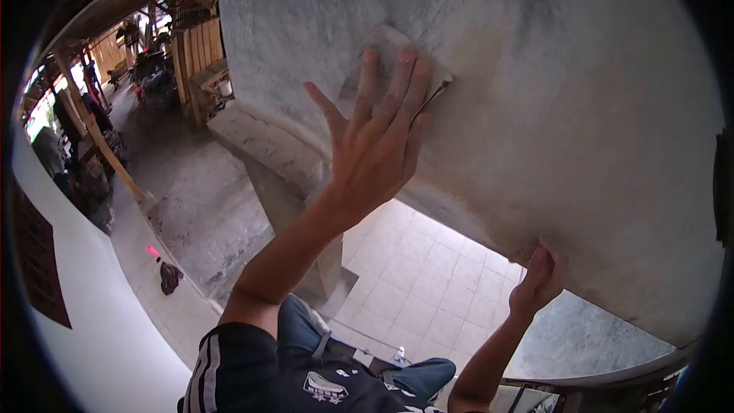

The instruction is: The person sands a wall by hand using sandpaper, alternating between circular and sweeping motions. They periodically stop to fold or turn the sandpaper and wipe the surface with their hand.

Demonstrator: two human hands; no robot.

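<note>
My left hand [378, 141] lies with fingers spread against the grey plastered wall [566, 99]. Under those fingers is a thin grey-brown sheet of sandpaper [391, 33], pressed flat to the plaster. One edge of the sheet curls up beside the outer fingers, with the little finger behind it. Lower and to the right, my right hand [540, 279] is closed at the wall's bottom edge, its fingertips against the plaster. Part of its grip is hidden behind the hand itself.
A concrete ledge [264, 141] juts out left of the wall above a pillar. Pale floor tiles [420, 260] show far below. To the left are a white wall [84, 283], a wooden post [99, 130] and a dark bundle [170, 278] on the ground.
</note>
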